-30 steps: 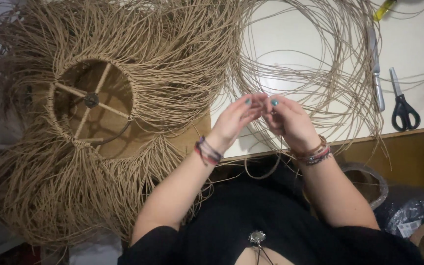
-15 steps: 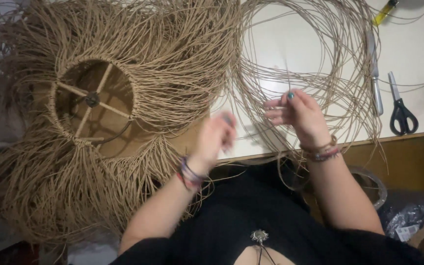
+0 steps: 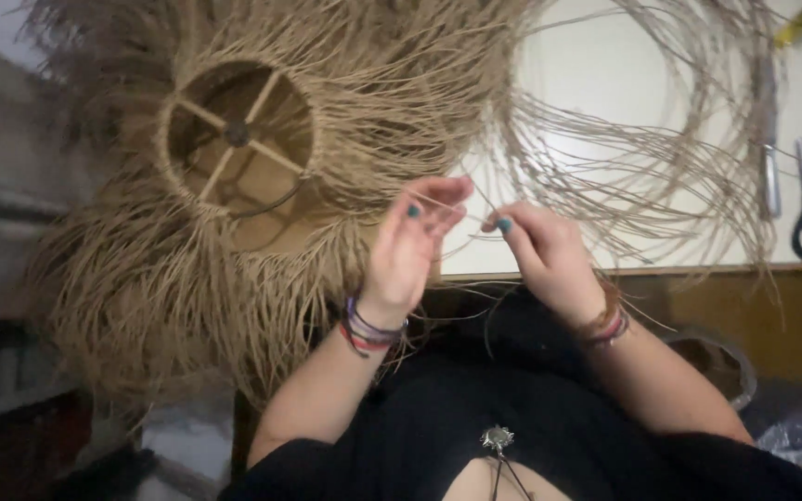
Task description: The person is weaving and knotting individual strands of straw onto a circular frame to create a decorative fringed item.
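no packages with printing, labels, signs or screens are to be seen anywhere in the head view. the only wrapping-like thing is a crumpled piece of shiny, silvery-grey plastic film or bag (image 3: 795,436) at the lower right edge, below the table's wooden front and just beside a round, dark-rimmed container; it is too blurred for its kind to be told.
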